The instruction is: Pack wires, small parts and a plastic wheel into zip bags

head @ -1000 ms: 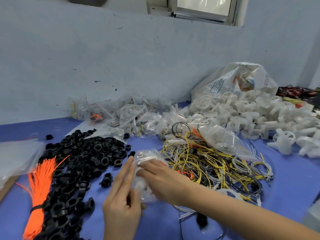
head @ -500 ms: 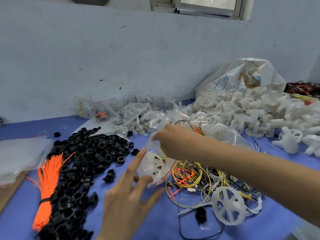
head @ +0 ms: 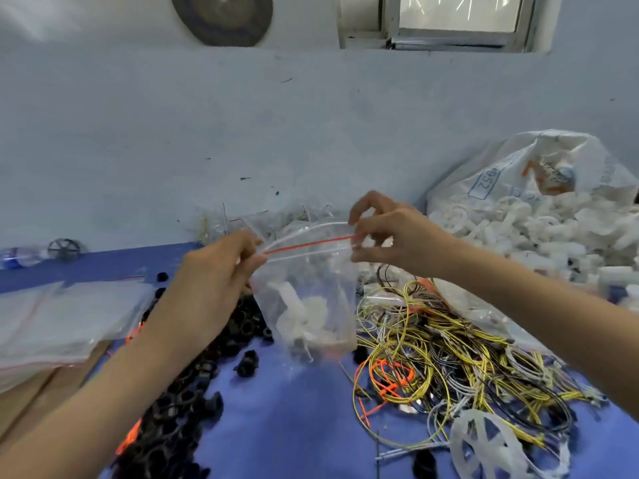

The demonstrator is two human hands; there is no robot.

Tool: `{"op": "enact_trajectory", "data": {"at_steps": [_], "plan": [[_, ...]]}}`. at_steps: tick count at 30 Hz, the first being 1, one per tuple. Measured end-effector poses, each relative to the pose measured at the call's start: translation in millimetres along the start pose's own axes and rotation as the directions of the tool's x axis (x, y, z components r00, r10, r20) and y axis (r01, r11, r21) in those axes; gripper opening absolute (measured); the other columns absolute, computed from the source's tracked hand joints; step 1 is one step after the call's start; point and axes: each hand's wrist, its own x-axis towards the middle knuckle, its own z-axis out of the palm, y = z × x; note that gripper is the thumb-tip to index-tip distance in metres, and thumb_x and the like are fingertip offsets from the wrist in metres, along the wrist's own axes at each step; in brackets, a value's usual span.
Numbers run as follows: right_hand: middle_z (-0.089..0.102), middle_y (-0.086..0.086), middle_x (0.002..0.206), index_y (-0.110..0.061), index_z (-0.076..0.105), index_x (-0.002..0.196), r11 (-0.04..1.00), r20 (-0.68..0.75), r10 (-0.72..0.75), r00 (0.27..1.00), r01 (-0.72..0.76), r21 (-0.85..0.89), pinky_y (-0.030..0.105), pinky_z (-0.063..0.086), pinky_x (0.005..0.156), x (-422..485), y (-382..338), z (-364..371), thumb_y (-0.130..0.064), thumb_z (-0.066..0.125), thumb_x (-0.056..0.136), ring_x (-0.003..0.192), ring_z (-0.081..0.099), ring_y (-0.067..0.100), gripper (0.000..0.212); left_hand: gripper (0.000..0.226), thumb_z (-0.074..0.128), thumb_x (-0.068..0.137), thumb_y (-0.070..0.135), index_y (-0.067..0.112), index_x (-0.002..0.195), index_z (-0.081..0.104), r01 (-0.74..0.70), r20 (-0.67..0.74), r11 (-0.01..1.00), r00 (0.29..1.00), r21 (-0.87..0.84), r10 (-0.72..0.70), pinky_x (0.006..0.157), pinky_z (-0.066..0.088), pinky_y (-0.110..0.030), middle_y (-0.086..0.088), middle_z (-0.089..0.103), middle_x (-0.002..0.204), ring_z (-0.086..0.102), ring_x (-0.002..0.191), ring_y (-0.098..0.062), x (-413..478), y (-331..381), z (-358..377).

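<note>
Both hands have risen since half a second ago and now hold a clear zip bag (head: 311, 299) up above the blue worktop (head: 294, 426), stretched between them by its top edge. Left hand (head: 214, 271) pinches the left end of the bag's red-lined zip strip (head: 309, 243) between thumb and curled fingers. Right hand (head: 390, 236) pinches the right end the same way, its remaining fingers arched above. Inside the bag, a white plastic wheel (head: 304, 319) sits near the bottom with some small parts too blurred to name.

Beneath and to the right of the bag lies a tangle of yellow, black, white and orange wires (head: 449, 357). Another white plastic wheel (head: 484, 447) rests on the near edge of that tangle. A heap of small black ring-shaped parts (head: 179, 409) spreads across the near left, partly hidden by the left forearm. Further left is a stack of flat empty zip bags (head: 62, 316). At far right, a large pile of white plastic wheels (head: 525, 233) spills from a printed sack (head: 518, 167) against the pale blue wall (head: 173, 133). Filled bags (head: 242, 219) lie along the wall behind the hands.
</note>
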Motion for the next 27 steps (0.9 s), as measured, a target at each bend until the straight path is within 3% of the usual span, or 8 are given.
{"op": "enact_trajectory", "data": {"at_steps": [3,5,7,12,15,18,21,27], "plan": [[0.049,-0.010,0.123,-0.018,0.066,0.071,0.984,0.016,0.145,0.989,-0.146,0.105,0.014,0.045,0.070,-6,4,3,-0.023,0.080,0.073,0.074,0.058,0.003,0.015,0.019,0.045,0.090,0.034,0.021,0.077,0.042,-0.004,0.116,1.000,0.993,0.004,0.003,0.052,0.048,-0.017,0.002,0.065,0.056,0.062,0.050,-0.001,2,-9,-7],[0.066,-0.009,0.088,-0.018,0.068,0.074,0.940,0.119,0.258,0.959,-0.278,0.197,0.015,0.044,0.064,-15,11,5,-0.020,0.080,0.073,0.062,0.057,-0.002,0.012,0.020,0.050,0.089,0.032,0.015,0.079,0.048,-0.038,0.162,0.999,0.986,-0.038,0.044,0.052,0.047,-0.014,0.003,0.063,0.053,0.060,0.048,0.001,-3,-14,-7],[0.066,-0.006,0.063,-0.010,0.070,0.076,0.862,0.159,0.282,0.946,-0.323,0.391,0.014,0.044,0.059,-25,16,6,-0.012,0.079,0.073,0.055,0.057,-0.001,0.009,0.020,0.053,0.085,0.033,0.013,0.081,0.052,-0.021,0.185,0.990,0.982,-0.139,0.047,0.051,0.047,-0.014,0.004,0.064,0.054,0.060,0.046,-0.001,-8,-15,-6],[0.069,0.016,0.073,-0.006,0.070,0.096,0.654,0.136,0.257,0.957,-0.276,0.704,0.027,0.052,0.065,-41,28,5,-0.012,0.073,0.066,0.063,0.060,0.019,0.031,0.012,0.069,0.083,0.015,0.016,0.081,0.057,0.042,0.218,0.971,0.976,-0.236,0.011,0.054,0.048,-0.015,0.004,0.066,0.062,0.061,0.048,-0.007,-8,-12,-3],[0.070,0.014,0.075,-0.013,0.074,0.092,0.678,0.145,0.254,0.956,-0.282,0.679,0.024,0.054,0.070,-46,30,6,-0.016,0.074,0.065,0.068,0.064,0.018,0.028,0.019,0.071,0.082,0.010,0.024,0.083,0.058,0.054,0.220,0.978,0.975,-0.203,-0.008,0.055,0.047,-0.014,0.008,0.065,0.073,0.061,0.053,-0.007,-8,-7,-4],[0.073,0.011,0.080,-0.017,0.077,0.080,0.715,0.175,0.236,0.956,-0.293,0.635,0.014,0.051,0.065,-48,28,9,-0.019,0.074,0.066,0.067,0.064,0.007,0.015,0.028,0.068,0.081,0.021,0.038,0.099,0.054,0.005,0.237,0.982,0.971,-0.188,0.041,0.058,0.049,-0.020,0.010,0.063,0.077,0.064,0.055,-0.008,-9,-1,-7],[0.072,0.009,0.077,-0.014,0.076,0.080,0.727,0.152,0.243,0.958,-0.284,0.625,0.015,0.050,0.064,-48,29,12,-0.010,0.073,0.073,0.065,0.061,0.007,0.008,0.034,0.061,0.080,0.030,0.043,0.111,0.052,-0.050,0.258,0.982,0.961,-0.185,0.098,0.058,0.050,-0.023,0.011,0.063,0.072,0.064,0.054,-0.006,-9,2,-14],[0.068,0.006,0.071,-0.020,0.073,0.075,0.789,0.059,0.234,0.970,-0.225,0.572,0.019,0.049,0.066,-47,26,2,-0.029,0.069,0.069,0.067,0.060,0.011,0.011,0.047,0.060,0.089,0.025,0.053,0.124,0.045,-0.177,0.265,0.979,0.944,-0.102,0.198,0.058,0.049,-0.017,0.015,0.063,0.075,0.063,0.057,0.002,-6,0,-26]]}}
